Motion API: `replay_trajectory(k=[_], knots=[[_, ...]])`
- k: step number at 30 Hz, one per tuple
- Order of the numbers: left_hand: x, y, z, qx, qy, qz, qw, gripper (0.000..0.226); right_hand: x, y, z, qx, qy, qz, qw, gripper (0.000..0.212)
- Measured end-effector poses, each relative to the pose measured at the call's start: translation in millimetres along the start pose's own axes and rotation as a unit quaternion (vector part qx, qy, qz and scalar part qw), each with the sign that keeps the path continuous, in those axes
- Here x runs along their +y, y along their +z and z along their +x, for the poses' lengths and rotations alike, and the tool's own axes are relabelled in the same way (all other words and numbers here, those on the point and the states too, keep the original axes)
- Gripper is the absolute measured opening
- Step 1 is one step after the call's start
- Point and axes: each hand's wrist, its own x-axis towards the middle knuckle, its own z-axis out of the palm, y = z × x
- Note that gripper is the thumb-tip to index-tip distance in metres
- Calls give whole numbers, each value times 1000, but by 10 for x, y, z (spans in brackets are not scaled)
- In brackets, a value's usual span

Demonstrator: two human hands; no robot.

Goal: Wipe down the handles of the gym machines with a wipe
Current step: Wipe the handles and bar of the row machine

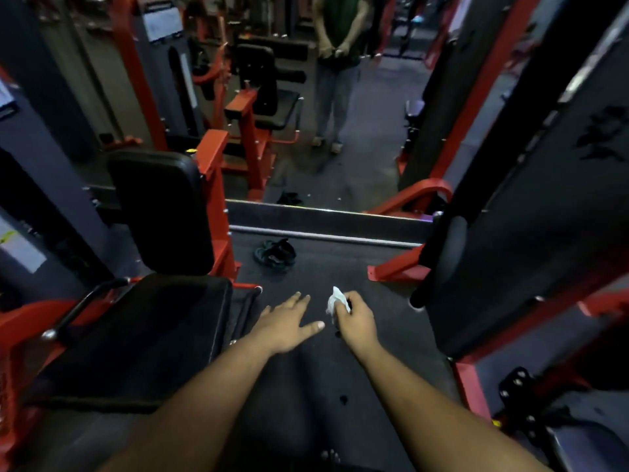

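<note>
Both arms reach forward over the dark floor (323, 267). The right hand (355, 321), just right of centre, is curled round a white wipe (335, 301), which sticks up from the thumb side of the fist. The left hand (287, 321), just beside it at 9 o'clock, holds nothing: its fingers are straight and spread, palm down, in the air and touching no part of a machine. At 9 o'clock from the hands stands a seat (143, 335) with a black pad and an upright backrest (160, 209) on a red frame (218, 199); a black handle (88, 301) with a chrome end runs along the seat's far left side, well apart from the wipe. At 3 o'clock rises a dark machine (527, 233) with a round black roller pad (446, 253) on its near edge and red feet. At 12 o'clock a pair of dark sandals (275, 253) lies on the floor before a mirror (340, 131), whose metal base strip crosses the view. In the mirror a person (337, 63) stands with hands joined in front.
</note>
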Motion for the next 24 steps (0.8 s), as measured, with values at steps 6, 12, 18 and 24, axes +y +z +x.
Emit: replay_trajectory(k=[6, 12, 18, 24], knots=[[476, 48, -194, 10, 95, 12, 995, 88, 83, -582, -585, 138, -43, 56, 988, 16], [1171, -89, -241, 58, 156, 37, 985, 88, 218, -1234, -636, 284, -52, 61, 955, 17], [1946, -280, -80, 161, 170, 49, 971, 93, 250, -1827, -341, 294, -84, 76, 949, 4], [2703, -391, 285, 270, 109, 20, 956, 97, 296, -2367, 224, 216, -119, 54, 968, 2]])
